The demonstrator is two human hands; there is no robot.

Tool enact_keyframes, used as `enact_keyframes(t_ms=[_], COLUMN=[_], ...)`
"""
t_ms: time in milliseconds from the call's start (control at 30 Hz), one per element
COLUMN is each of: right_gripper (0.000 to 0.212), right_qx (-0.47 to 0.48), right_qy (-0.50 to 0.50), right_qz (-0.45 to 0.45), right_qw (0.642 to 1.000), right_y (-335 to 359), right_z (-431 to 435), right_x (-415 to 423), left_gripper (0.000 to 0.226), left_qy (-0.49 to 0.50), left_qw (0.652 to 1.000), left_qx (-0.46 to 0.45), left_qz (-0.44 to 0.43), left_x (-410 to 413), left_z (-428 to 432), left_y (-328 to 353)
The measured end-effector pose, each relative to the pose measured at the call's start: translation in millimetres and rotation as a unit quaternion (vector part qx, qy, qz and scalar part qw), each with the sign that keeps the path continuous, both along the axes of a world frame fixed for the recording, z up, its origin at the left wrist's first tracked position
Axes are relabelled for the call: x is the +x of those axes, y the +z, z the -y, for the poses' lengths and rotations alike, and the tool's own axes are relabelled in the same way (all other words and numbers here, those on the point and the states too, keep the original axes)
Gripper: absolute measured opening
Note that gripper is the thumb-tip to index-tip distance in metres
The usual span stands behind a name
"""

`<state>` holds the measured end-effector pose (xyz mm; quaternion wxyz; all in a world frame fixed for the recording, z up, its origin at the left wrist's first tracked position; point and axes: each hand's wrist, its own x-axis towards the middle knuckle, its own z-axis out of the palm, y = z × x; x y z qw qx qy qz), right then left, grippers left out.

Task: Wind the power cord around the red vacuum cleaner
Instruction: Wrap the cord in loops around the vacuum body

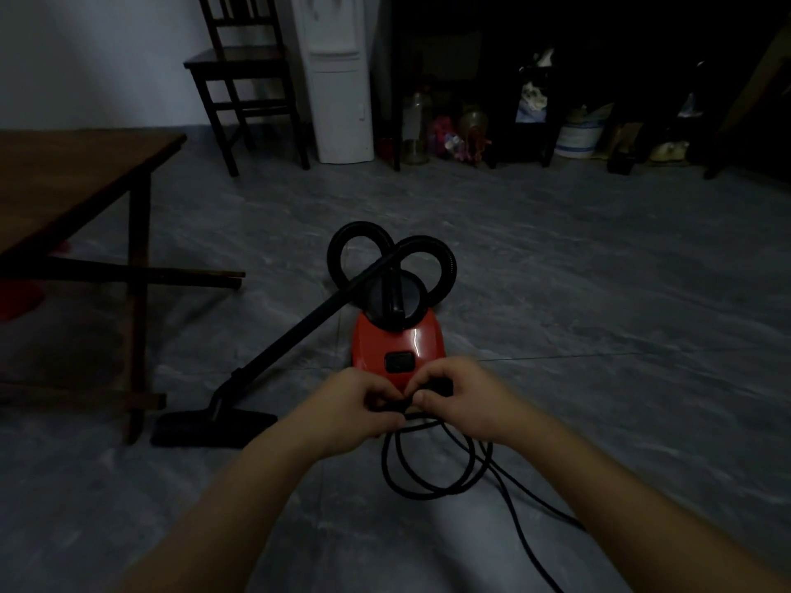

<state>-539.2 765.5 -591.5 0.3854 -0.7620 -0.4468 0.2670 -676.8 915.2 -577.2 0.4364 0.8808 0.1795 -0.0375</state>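
- Left hand (355,404) and right hand (460,400): both pinching closed on the power cord (432,485) where they meet, gathering slack for winding.
- Power cord: hanging in loose loops below the hands, its tail trailing across the floor (599,293).
- Red vacuum cleaner (398,340): standing just beyond the hands, within reach.

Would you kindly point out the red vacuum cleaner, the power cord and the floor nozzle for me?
red vacuum cleaner (376,342): head view, on its red shell.
power cord (396,468): head view, on the left of the loops below the hands.
floor nozzle (214,428): head view, on its flat black head.
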Motion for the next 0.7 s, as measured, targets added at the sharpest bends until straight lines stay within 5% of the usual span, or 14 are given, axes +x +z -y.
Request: enact_keyframes(t_ms=[267,700], right_gripper=[0.012,0.027], right_qx=[0.025,0.074], right_qy=[-0.012,-0.059], right_qz=[-0.011,-0.043], right_qw=[1.000,0.995], right_y=[6.2,9.3], right_z=[0.3,6.6], right_x=[3.2,15.7], left_gripper=[0.010,0.010], left_qy=[0.041,0.187], left_qw=[0.996,0.964], left_qx=[-0.083,-0.120], left_qz=[-0.003,0.147], left_x=[1.2,4.8], left_z=[-2.0,-10.2], left_y=[2.7,9.9])
